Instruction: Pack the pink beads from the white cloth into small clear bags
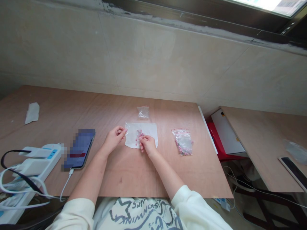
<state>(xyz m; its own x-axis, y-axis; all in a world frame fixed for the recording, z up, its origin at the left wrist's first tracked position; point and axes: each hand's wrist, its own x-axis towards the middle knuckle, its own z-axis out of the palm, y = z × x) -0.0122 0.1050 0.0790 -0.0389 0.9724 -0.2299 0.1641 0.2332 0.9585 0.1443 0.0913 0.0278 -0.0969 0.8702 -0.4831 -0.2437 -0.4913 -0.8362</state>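
Person at table (pixel 134 179), both hands forward over white paper (pixel 153 129). Pink beads (pixel 137 139) lie loose in a small cluster mid-paper, between the two hands, nearer the right one.

Left hand (pixel 116 135) at the paper's left edge; thumb and index together at the tips. Thin clear bit right by the fingertips, too fine to tell whether it is clamped. Right hand (pixel 148 144) over the paper's lower right part, fingers curled, tips down at the beads; cannot tell if they clamp one.

Clear bag (pixel 143 112) on the table just beyond the paper. Bead bag (pixel 183 142), clear with red top lines and pink beads inside, to the right of the paper, well apart from the right hand.

Left side: phone (pixel 80 153), partly pixelated, white cable (pixel 66 183) at its near end. Power strip (pixel 49 164) further left, plugs and cords on it. White scrap (pixel 32 112) at far left. Second table (pixel 268 137) off right, across a gap. Wall (pixel 148 60) behind.
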